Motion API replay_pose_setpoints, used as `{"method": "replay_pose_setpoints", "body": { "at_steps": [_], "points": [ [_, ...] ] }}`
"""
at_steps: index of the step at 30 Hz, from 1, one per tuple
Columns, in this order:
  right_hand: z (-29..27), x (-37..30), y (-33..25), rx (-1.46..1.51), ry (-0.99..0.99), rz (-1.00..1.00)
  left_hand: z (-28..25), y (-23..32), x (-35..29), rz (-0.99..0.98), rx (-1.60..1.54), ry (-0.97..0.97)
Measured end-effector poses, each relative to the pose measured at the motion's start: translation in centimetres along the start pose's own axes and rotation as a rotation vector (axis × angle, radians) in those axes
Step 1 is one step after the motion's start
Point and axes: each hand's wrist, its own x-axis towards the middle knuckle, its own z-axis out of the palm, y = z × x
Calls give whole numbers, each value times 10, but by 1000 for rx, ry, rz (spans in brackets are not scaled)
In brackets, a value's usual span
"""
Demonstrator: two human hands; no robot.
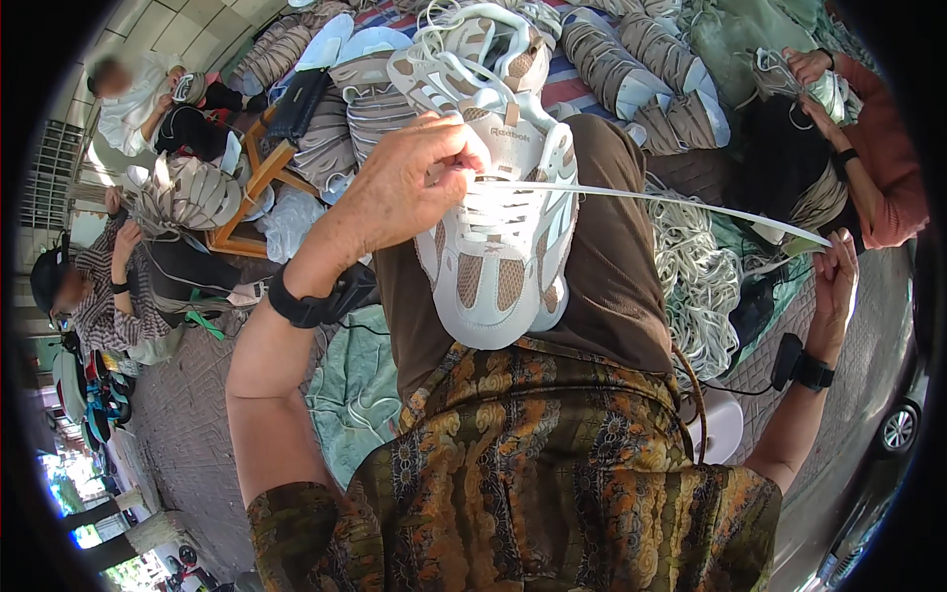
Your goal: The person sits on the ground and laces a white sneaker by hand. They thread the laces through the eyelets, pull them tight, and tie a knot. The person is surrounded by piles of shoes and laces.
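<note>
On my lap rests a white and tan sneaker point(480, 314), toe toward me, with white lace crossing its lower eyelets. My left hand point(419, 183) is closed in a pinch at the shoe's left eyelet edge, next to the tongue; what its fingertips hold is hidden. A flat white shoelace point(651, 196) runs taut from the shoe out to the right. At its far end, my right hand point(837, 276) is closed on the shoelace, well away from the shoe.
A heap of white laces point(695, 286) lies on a green sheet to the right. Beyond my knees are stacked shoe uppers point(617, 69) and more sneakers point(449, 59). A wooden frame point(258, 187) stands at left. Co-workers sit at left and a person point(878, 148) at far right.
</note>
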Motion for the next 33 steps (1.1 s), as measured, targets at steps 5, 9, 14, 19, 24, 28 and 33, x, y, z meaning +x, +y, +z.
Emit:
{"method": "replay_pose_setpoints", "body": {
  "at_steps": [5,9,14,19,24,28,33],
  "points": [
    [-26,7,39,-141,201,-10,3,4,7,-11,14,-15],
    [2,9,67,-231,31,161,-3,6,8,-79,-141,-23],
    [83,-12,89,-1301,-123,-302,-3,7,11,-91,-95,-56],
    [212,-56,61,-1111,-371,-278,2,17,5,29,67,94],
    [286,-73,59,-886,-667,-409,7,21,-4,252,299,123],
    [325,-70,55,-662,-754,-318,-9,19,-22,213,386,94],
    [373,-71,42,-713,-840,-422,-50,-6,-61,225,560,159]
  ]
}}
